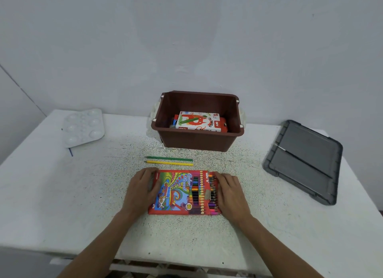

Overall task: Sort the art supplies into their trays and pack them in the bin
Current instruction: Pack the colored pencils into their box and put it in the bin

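- Sitting at the far left of the white bench is a white plastic paint palette with round wells. A thin blue stick pokes out from under its near edge.
- Nearer the viewer and towards the middle, the left hand lies on the left end of a red colour pencil box. Its fingers curl over the box's left edge, so this grip is closed on the box.
- The colour pencil box lies flat on the bench, its printed face up, between the two hands.
- Just beyond the box lie two loose pencils, side by side and nearly touching. The green pencil is farther away and the yellow pencil is closer.
- Behind them stands a brown bin, uncovered. Inside it lies an oil pastels box, on top of other items too hidden to name.
- The right hand rests on the box's right end, where a row of pencils sticks out. Its fingers lie fairly straight across them, so this grip is open and pressing.
- At the far right, well apart from the bin, a grey lid lies flat on the bench with a thin brush across it.
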Motion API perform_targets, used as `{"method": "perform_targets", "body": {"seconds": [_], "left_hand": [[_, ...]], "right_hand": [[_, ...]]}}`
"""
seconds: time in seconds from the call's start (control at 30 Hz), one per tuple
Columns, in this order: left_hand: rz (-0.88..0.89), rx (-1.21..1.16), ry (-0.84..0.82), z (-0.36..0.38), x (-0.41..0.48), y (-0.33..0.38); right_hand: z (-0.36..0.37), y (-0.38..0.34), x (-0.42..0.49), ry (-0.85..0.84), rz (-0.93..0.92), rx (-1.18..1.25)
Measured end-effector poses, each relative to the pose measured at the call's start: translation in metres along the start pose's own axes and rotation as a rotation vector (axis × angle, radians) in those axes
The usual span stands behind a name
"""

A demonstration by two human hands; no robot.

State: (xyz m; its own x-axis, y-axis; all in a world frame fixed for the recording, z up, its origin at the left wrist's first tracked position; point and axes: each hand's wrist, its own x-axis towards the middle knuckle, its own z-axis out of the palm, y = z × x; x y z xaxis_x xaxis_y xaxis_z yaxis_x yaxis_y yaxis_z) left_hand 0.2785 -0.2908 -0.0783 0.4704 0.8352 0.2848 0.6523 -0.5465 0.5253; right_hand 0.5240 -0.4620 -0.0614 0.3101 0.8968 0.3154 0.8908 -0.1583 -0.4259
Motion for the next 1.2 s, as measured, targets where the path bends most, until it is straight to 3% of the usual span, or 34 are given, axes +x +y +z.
{"method": "perform_targets", "body": {"seconds": [0.2, 0.57, 0.77, 0.83, 1.0, 1.1, 1.2], "left_hand": [[0.037, 0.078, 0.041, -0.002, 0.026, 0.008], [0.268, 0.574, -0.290, -0.018, 0.076, 0.039], [0.355, 0.709, -0.332, -0.022, 0.077, 0.049], [0.359, 0.606, -0.265, -0.020, 0.073, 0.051], [0.239, 0.040, 0.038, -0.020, 0.061, 0.068], [0.120, -0.267, 0.051, -0.019, 0.054, 0.086], [-0.070, -0.581, -0.003, -0.019, 0.049, 0.102]], "right_hand": [[-0.004, -0.003, 0.000, 0.018, -0.019, 0.000], [-0.003, -0.001, 0.000, 0.036, -0.057, 0.013], [-0.002, -0.001, -0.001, 0.022, -0.029, 0.039], [-0.002, 0.000, -0.001, 0.012, -0.022, 0.040], [-0.003, 0.000, 0.002, 0.000, 0.045, 0.098], [-0.008, -0.005, 0.010, 0.055, 0.108, 0.165], [-0.013, -0.011, 0.022, 0.092, 0.055, 0.176]]}}
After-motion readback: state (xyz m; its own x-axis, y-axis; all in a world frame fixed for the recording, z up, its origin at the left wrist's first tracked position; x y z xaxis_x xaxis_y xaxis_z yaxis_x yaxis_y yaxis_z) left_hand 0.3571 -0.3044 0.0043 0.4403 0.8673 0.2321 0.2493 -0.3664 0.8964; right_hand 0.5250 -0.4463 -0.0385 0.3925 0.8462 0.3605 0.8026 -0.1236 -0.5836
